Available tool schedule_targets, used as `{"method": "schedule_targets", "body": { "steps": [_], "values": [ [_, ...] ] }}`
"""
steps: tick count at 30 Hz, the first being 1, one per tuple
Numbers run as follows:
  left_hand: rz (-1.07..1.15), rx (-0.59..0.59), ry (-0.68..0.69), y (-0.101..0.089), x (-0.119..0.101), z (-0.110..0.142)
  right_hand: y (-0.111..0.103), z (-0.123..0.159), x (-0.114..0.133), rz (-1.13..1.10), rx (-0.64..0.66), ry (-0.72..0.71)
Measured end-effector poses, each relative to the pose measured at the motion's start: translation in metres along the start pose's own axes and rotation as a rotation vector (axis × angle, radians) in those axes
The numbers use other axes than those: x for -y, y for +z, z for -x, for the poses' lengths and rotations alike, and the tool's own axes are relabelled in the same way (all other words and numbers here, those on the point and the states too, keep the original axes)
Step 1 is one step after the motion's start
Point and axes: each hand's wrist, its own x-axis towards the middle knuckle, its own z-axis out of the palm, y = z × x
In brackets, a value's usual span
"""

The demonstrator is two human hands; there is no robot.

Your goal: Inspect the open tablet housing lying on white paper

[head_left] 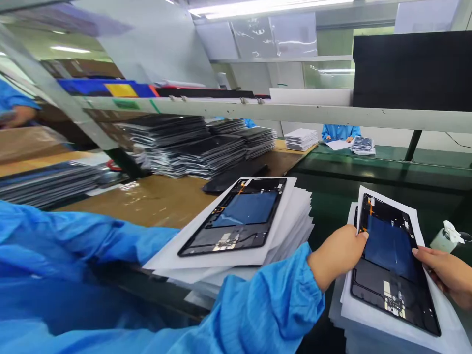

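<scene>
Both hands steady one open tablet shell on a paper stack at 4 o'clock.

The left hand [337,253] presses fingertips on the left rim of the tablet back panel [393,263]; the right hand [448,270] touches its right edge, neither closed around it. The panel is a flat black rounded rectangle with a glossy blue sheet inside and small pale connectors. It lies on white paper sheets [413,209]. A second panel [238,216] tops another paper stack [291,226] at 9 o'clock. Two panels show.
</scene>
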Motion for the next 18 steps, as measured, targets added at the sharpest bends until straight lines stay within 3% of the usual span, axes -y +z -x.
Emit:
{"method": "schedule_targets", "body": {
  "steps": [2,4,9,14,18],
  "values": [
    [0.109,0.022,-0.059,-0.003,-0.004,-0.002,-0.004,-0.007,-0.001,-0.121,0.086,0.141],
    [0.128,0.008,-0.077,-0.003,-0.007,-0.005,-0.007,-0.013,-0.001,-0.162,0.086,0.185],
    [-0.071,0.006,-0.088,0.004,0.004,-0.022,-0.005,-0.017,0.002,-0.179,0.053,0.229],
    [-0.107,-0.019,-0.072,0.009,0.033,-0.038,-0.003,-0.022,0.005,-0.021,0.007,0.088],
    [-0.118,-0.029,-0.03,0.007,0.038,-0.038,-0.012,-0.03,0.006,0.153,-0.178,-0.02]
  ]
}}
